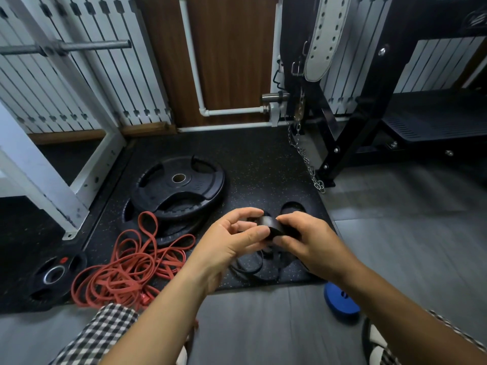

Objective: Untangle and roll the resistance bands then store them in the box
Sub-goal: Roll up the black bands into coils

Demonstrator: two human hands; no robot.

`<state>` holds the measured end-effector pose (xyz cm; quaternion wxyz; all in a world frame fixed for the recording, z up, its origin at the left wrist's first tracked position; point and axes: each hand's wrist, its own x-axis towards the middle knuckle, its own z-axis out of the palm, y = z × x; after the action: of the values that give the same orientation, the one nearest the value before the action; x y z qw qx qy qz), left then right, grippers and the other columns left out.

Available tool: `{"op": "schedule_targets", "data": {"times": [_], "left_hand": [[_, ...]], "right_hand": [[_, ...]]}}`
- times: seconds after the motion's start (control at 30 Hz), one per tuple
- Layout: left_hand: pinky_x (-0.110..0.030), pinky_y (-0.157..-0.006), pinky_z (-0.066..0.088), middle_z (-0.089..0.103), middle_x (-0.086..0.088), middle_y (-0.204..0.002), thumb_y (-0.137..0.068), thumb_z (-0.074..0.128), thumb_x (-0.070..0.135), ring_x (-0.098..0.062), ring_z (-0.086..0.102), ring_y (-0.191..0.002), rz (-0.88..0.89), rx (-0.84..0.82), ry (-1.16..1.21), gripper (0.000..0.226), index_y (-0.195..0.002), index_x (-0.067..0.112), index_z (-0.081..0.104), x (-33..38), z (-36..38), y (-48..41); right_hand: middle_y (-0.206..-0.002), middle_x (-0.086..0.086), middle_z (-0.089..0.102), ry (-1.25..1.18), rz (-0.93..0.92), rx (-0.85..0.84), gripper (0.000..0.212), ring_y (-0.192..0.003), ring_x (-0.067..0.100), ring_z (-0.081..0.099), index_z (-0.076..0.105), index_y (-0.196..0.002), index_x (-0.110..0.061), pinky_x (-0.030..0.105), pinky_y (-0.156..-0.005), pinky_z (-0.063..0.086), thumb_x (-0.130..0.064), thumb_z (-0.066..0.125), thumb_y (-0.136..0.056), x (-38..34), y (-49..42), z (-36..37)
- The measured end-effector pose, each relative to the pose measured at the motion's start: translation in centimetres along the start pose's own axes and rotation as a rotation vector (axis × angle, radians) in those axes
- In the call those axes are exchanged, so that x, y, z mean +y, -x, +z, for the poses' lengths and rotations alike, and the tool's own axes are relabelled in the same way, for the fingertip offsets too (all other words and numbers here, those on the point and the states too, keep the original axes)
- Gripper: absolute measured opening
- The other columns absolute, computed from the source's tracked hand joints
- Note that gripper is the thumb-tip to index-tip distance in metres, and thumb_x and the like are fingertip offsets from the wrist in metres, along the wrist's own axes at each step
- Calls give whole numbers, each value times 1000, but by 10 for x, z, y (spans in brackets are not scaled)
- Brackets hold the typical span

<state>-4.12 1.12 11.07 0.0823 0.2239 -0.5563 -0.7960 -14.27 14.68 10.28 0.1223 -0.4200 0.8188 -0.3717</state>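
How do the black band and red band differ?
The black band is wide, the red band narrow. The black band is partly rolled, gripped by the left hand and right hand; the red band lies tangled on the mat, untouched. Both are flat rubber strips.

The single view comes from a camera worn on the person's head. It looks forward and steeply down along both forearms, which enter from the lower edge at 6 o'clock. The left hand [232, 238] and right hand [308, 241] sit close to the lens just below centre, both holding a black band [274, 227]. Beyond them the floor mat [263, 159] runs toward 12 o'clock, up to a wall with a white pipe [192, 61]. The wide lens bends the edges: a white rack [79, 164] leans at 9 o'clock, a black bench frame [342, 133] at 2 o'clock. Red bands [131, 264] lie at 8 o'clock, a blue disc [340, 301] nearer at 5 o'clock.
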Motion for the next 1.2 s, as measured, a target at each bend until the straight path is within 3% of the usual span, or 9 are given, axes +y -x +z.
{"op": "schedule_targets", "data": {"times": [0.2, 0.37, 0.5, 0.6, 0.67, 0.77, 0.93, 1.07, 1.2], "left_hand": [[-21, -60, 56, 68, -9, -74, -81, 61, 1, -15, 69, -66, -135, 32, 47, 5, -86, 1, 64, -2, 6, 0], [-22, -53, 56, 69, -6, -66, -82, 58, 0, -14, 68, -57, -194, 58, 254, 8, -88, 5, 61, 1, 7, -1], [-22, -63, 54, 69, -7, -74, -69, 61, 17, -14, 67, -63, -227, -21, 301, 28, -94, 6, 62, -3, 4, -3], [-25, -66, 54, 69, -7, -76, -71, 59, 21, -14, 67, -65, -206, -100, 315, 29, -96, 7, 61, -3, 2, -2], [-26, -69, 52, 68, -2, -77, -74, 60, 21, -11, 66, -66, -150, -83, 167, 23, -96, 13, 59, -2, 3, -1], [-19, -75, 49, 65, 6, -84, -85, 62, 16, -4, 60, -75, 62, -26, -356, 19, -102, 23, 63, -2, -2, -3], [-26, -77, 46, 67, -1, -82, -72, 77, 11, -17, 61, -78, 260, -79, -860, 26, -97, 19, 72, -5, -4, -5], [-33, -76, 50, 70, -9, -77, -71, 75, 2, -14, 60, -71, 232, -67, -792, 21, -82, 19, 72, -6, 1, -5], [-18, -63, 51, 71, -1, -73, -73, 71, -6, -7, 65, -67, 193, -36, -452, 22, -83, 14, 69, -5, 6, -3]], "right_hand": [[-95, -3, 55, 260, -218, 44, 26, -90, 15, 53, 60, -109, -16, 23, -73, 36, -22, 60, -83, -2, 5, 9], [-94, -13, 51, -105, -146, 37, 23, -92, 2, 52, 63, -96, -29, 8, -79, 38, -27, 65, -73, 6, -3, 0], [-95, -11, 56, -296, -168, 49, 28, -91, 5, 57, 59, -95, -39, 17, -81, 46, -27, 70, -72, 5, -3, 5], [-93, -6, 58, -378, -170, 88, 22, -87, 7, 57, 60, -93, -37, 13, -78, 44, -38, 65, -72, 1, -3, 6], [-89, -4, 58, -323, -144, 62, 20, -84, 8, 57, 61, -91, -37, 13, -76, 44, -39, 66, -71, 2, -4, 2], [-88, 1, 58, -155, -68, -20, 21, -82, 14, 58, 68, -95, -23, 23, -75, 45, -27, 71, -75, 8, -5, -4], [-88, -7, 54, 122, -34, -107, 23, -85, 10, 55, 69, -101, -17, 29, -79, 46, -24, 71, -79, 10, -1, -8], [-82, -4, 57, 66, 37, -181, 11, -77, 9, 55, 67, -89, -22, 25, -73, 45, -23, 70, -79, 2, 0, -13], [-74, 8, 64, -421, 179, -182, 17, -66, 12, 59, 63, -80, -20, 25, -61, 48, -5, 70, -77, -4, 0, -22]]}}
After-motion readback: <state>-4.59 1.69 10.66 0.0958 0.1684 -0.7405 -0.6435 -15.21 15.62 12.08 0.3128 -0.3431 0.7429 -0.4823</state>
